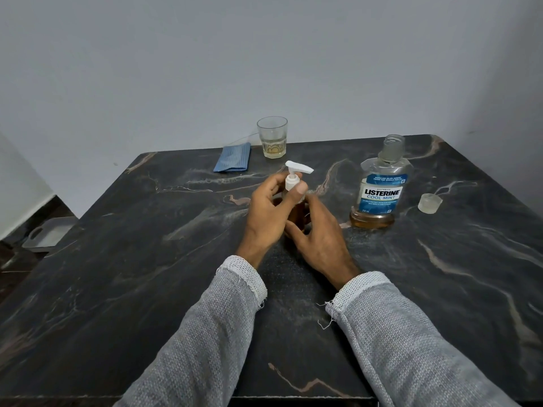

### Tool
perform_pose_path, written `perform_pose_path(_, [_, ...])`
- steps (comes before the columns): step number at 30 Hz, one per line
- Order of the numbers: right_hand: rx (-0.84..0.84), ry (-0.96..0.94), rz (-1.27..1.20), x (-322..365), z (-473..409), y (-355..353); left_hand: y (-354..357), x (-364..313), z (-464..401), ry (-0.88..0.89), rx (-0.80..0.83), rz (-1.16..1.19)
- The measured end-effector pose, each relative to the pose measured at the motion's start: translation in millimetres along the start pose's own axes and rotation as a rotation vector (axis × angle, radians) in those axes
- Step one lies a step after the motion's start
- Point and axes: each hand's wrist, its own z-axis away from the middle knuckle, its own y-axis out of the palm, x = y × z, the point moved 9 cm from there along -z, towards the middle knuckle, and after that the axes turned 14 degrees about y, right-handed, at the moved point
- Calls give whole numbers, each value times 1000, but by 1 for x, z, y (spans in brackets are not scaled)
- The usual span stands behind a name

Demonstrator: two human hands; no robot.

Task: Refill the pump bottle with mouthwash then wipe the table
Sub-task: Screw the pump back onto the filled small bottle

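Observation:
An amber pump bottle (pixel 297 214) stands mid-table, mostly hidden between my hands. Its white pump head (pixel 296 173) sits on top, nozzle pointing right. My left hand (pixel 271 210) pinches the white collar of the pump with thumb and fingers. My right hand (pixel 316 230) wraps around the bottle's body from the right. The mouthwash bottle (pixel 380 186), clear with a blue label, stands uncapped to the right, with a little amber liquid at its bottom. Its clear cap (pixel 430 203) lies further right. A folded blue cloth (pixel 233 158) lies at the back.
A glass (pixel 272 137) with a little yellowish liquid stands at the table's back edge beside the cloth. The dark marble table (pixel 147 274) meets a grey wall behind. A grey tray (pixel 48 235) lies on the floor to the left.

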Motion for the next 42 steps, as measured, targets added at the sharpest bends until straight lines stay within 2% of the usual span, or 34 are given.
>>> perform_pose_path(3, [-3,-8,1,0,1,-1,-2,2,-1,-6,-28,0])
perform_pose_path(14, [27,-18,-18,0,0,2,3,2,-11,-37,231,3])
perform_pose_path(25, [1,-62,-9,3,0,1,-8,8,-9,-17,-21,-17])
perform_pose_path(42, [31,-44,-30,-1,-1,1,-1,7,-16,-36,153,175])
